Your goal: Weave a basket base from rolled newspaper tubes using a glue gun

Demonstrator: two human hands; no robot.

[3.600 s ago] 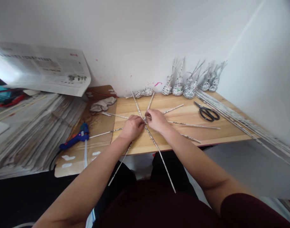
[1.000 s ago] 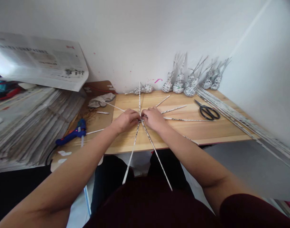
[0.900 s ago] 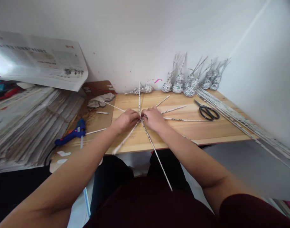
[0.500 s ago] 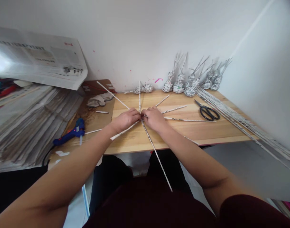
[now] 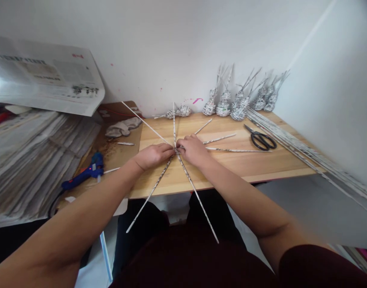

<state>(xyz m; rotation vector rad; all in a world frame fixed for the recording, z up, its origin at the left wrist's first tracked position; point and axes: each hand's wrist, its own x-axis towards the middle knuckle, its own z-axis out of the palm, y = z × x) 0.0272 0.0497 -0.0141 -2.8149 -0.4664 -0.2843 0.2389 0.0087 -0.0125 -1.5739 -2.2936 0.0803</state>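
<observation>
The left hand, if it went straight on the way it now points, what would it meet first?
The left hand would probably meet the crossing of the paper rods first, then the right hand just beyond, though depth there is hard to judge.

The person wears a dark maroon top, deep enough in tone to look nearly black across the lower body. Its fabric appears plain, with folds hard to make out in the shadow. The right sleeve is short, the same maroon, ending in a rounded hem above the elbow. The left arm is bare as far as it shows, and the right forearm is bare too. Left hand and right hand are both bare, with a thin crease at the left wrist. The trousers are dark, black shading into navy along the left leg.
</observation>
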